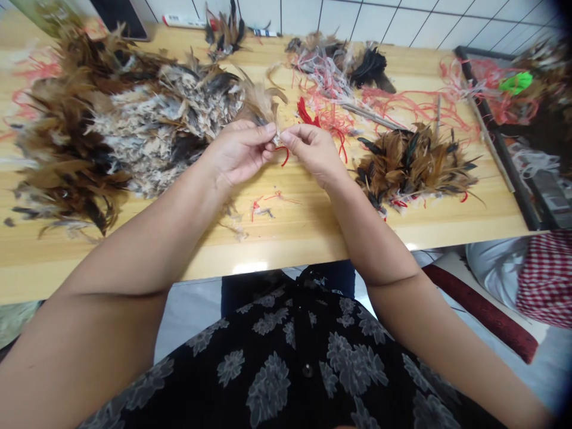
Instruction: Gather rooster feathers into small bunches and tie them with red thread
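My left hand (243,149) is closed in a pinch on the quill ends of a small bunch of brown feathers (263,102), whose tips fan up and to the left. Close against it, my right hand (316,152) pinches with thumb and forefinger at the base of the same bunch. A short piece of red string (285,157) hangs below the fingertips; which hand has it, if either, is hard to make out. Left of my hands spreads a large pile of brown, grey and black feathers (147,131). Several tied brown feather bunches (415,158) lie to the right.
Red string (308,113) and a tangle of pink and white string (330,77) lie beyond my hands. A dark-framed tray (504,143) holds more string at the right. A marker (183,21) and a dark flat device (118,18) are near the tiled wall.
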The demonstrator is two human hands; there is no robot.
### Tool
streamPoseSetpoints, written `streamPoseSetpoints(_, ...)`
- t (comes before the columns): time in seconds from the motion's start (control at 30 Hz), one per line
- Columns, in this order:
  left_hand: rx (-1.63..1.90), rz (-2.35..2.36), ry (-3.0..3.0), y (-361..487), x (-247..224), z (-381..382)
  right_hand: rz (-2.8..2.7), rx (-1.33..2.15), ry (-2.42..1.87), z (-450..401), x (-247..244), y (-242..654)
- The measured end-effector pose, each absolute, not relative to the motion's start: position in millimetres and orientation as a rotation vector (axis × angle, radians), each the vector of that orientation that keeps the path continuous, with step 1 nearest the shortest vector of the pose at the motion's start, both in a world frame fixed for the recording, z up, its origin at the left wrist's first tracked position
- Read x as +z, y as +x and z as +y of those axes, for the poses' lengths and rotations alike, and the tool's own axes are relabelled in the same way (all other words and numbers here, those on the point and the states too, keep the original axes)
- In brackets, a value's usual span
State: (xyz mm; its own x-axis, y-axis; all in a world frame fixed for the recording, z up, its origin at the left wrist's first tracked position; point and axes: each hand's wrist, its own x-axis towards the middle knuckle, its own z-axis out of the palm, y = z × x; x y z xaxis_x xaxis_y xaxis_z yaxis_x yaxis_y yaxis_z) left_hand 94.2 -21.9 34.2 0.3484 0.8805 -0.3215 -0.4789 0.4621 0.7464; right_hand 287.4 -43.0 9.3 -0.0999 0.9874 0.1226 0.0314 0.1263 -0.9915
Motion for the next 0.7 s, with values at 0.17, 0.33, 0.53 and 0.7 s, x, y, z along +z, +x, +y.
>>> streamPoseSetpoints(0.17, 0.932, 0.816, 0.604, 95, 36, -24, -1.372, 1.196, -1.113, -40, 6, 295)
streamPoseSetpoints(0.33, 0.925, 0.806, 0.658, 96, 34, -24, -1.403, 1.185, -1.106, -37, -2, 297)
streamPoseSetpoints(0.53, 0.898, 0.809, 0.723, 95, 32, -26, -1.397, 1.117, -1.156, -34, -5, 297)
streamPoseSetpoints(0.7, 0.892, 0.832, 0.729, 94, 32, -26, -1.411, 1.054, -1.208, -30, -12, 297)
